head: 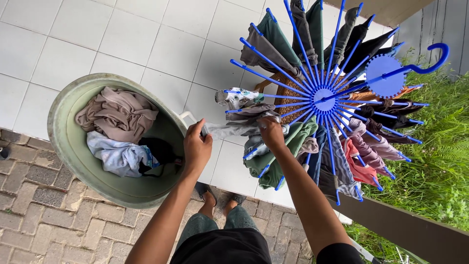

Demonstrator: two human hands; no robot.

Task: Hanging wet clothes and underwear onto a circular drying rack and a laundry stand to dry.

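A blue drying rack (pixel 324 99) with radiating spokes carries several garments in grey, green, pink and dark cloth. My left hand (pixel 197 146) pinches one end of a grey garment (pixel 234 128) that stretches toward the rack. My right hand (pixel 270 131) grips the same garment's other end close to a spoke near the hub. To the left stands a round pale green basin (pixel 63 142) holding a beige cloth (pixel 119 112), a light blue cloth (pixel 117 156) and something dark.
White floor tiles (pixel 146 44) lie under the basin and rack, with brick paving (pixel 39 215) in front. Grass (pixel 439 156) grows at the right beyond a low ledge. A wicker object (pixel 288 93) sits beneath the rack. My sandalled feet (pixel 220 200) stand below.
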